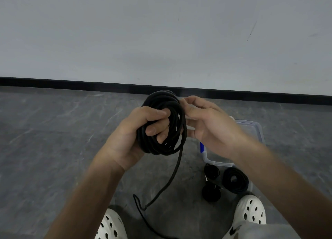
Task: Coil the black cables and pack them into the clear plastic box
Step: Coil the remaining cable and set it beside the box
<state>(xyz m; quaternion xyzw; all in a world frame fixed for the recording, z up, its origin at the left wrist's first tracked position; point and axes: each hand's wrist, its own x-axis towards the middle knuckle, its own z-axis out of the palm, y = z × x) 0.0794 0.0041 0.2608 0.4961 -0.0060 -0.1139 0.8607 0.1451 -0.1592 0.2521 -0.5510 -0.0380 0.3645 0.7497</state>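
I see the left hand (131, 136) wrapped tight around a thick bundle of black cable (161, 123), held up in front of me above the grey floor (53, 131). Its fingers (154, 129) pass through the middle of the coil and curl back over the strands, so the grip is firm and full. The right hand (212, 129) sits just beside the bundle on its far edge, fingertips pinched narrow against the outermost loop near the top; I read that as a light hold on one strand, though the fingertips are partly hidden behind the coil. A loose tail (172, 176) of the same cable drops from the bottom of the bundle, runs down to the floor, kinks between my two white clogs (251, 213) and trails off the bottom edge.

The clear plastic box (255, 129) stands open on the floor below and behind my right wrist, a blue clip (202, 147) on its near-left side. Just beside its near wall, on the floor, lie three smaller black coils (235, 180), close together, not in the box. A pale wall (161, 32) with a black skirting strip (71, 83) closes the view
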